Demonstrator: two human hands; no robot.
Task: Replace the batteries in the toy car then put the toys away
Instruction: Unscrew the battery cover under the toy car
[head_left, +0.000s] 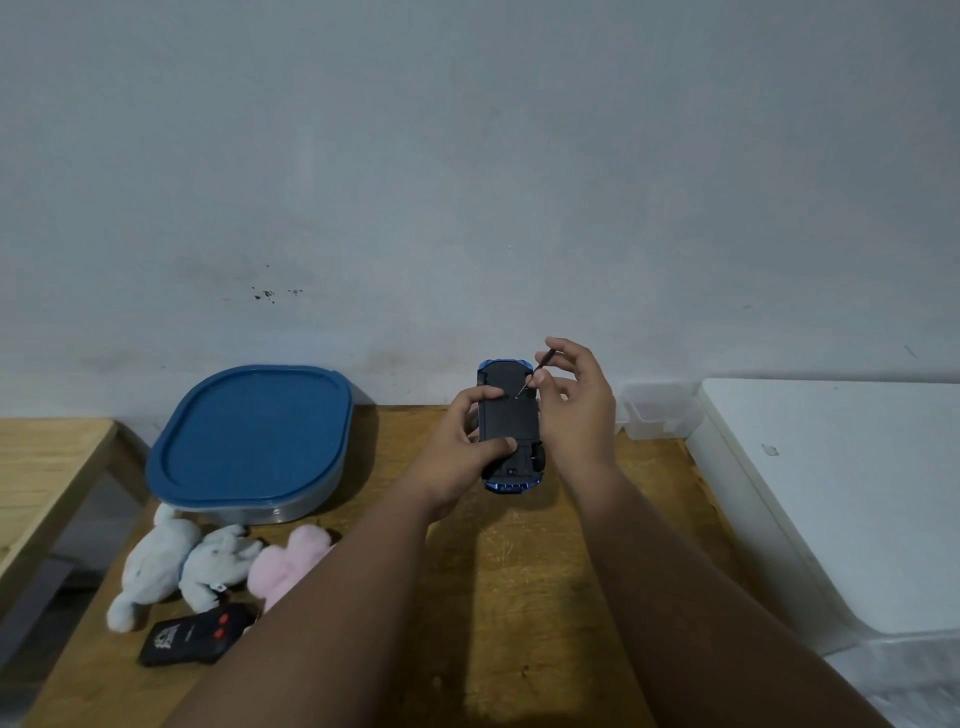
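Head view, frame centre: our left grip (462, 441) curls round the upturned toy car (511, 421) above the bench (519, 571); our right grip (576, 410) pinches a thin screwdriver (543, 365) against its underside.

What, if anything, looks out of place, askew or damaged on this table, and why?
Nothing is spilled or broken. The toy car is upside down, but the left hand holds it so while the right hand pinches a screwdriver to its underside. Three plush toys lie tumbled beside the remote. Dark specks mark the wall.
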